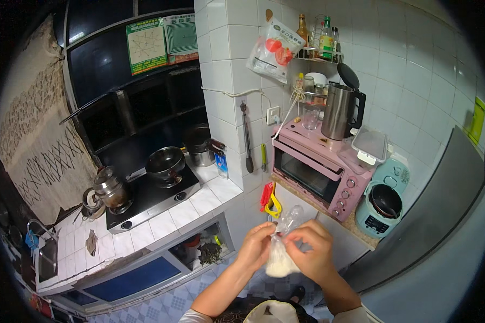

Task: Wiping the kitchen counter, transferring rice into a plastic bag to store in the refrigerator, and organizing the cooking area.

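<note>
Between my hands hangs a clear plastic bag with a pale, whitish content in its lower part. My left hand pinches the gathered neck of the bag from the left. On the right side of the neck, my right hand has thumb and fingertips at the plastic. The loose top of the bag sticks up above my fingers. Whether the neck is tied cannot be told. Just beyond my hands, a yellow plastic item and a red one hang by the cabinet.
A pink toaster oven carries a steel kettle. Beside it stands a light-blue cooker. On the left, a gas stove holds a wok and a metal pot. A grey panel rises at the right.
</note>
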Demonstrator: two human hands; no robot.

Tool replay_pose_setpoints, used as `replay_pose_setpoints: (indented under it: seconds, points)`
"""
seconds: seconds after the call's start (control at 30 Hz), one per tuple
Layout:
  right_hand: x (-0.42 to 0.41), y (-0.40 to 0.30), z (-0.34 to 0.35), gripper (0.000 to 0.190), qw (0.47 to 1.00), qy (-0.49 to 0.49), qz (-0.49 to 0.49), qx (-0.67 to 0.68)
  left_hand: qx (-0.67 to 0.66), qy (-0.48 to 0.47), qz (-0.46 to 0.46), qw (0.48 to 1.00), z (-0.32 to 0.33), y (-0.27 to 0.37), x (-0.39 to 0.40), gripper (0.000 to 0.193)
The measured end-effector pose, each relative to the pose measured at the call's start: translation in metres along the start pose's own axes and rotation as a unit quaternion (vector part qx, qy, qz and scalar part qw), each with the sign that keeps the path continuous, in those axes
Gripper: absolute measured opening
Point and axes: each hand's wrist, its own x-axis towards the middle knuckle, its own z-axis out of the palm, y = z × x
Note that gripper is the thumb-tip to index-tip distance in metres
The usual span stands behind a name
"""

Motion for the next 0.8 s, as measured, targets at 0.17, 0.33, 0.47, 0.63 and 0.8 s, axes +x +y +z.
replay_pose_setpoints:
  seconds: [0.17,0.33,0.47,0.63,0.8]
  points:
    - [-0.006,0.007,0.012,0.008,0.994,-0.059,0.001,-0.092,-0.043,0.082,0.026,0.995,-0.004,-0.007,0.006,0.011]
    - [-0.009,0.01,0.019,0.007,0.995,-0.046,0.067,-0.064,-0.04,0.062,0.044,0.996,0.006,-0.006,-0.007,0.013]
    - [-0.004,0.007,0.015,0.01,0.994,-0.035,0.078,-0.069,0.045,0.073,0.173,0.981,0.007,-0.015,-0.011,0.01]
    - [0.0,0.009,0.016,0.013,0.994,-0.058,0.055,-0.077,0.296,0.098,0.313,0.897,0.007,-0.015,-0.018,0.007]
    - [0.006,0.012,0.021,0.009,0.992,-0.094,0.05,-0.062,0.451,0.128,0.413,0.781,0.003,-0.01,-0.016,0.005]
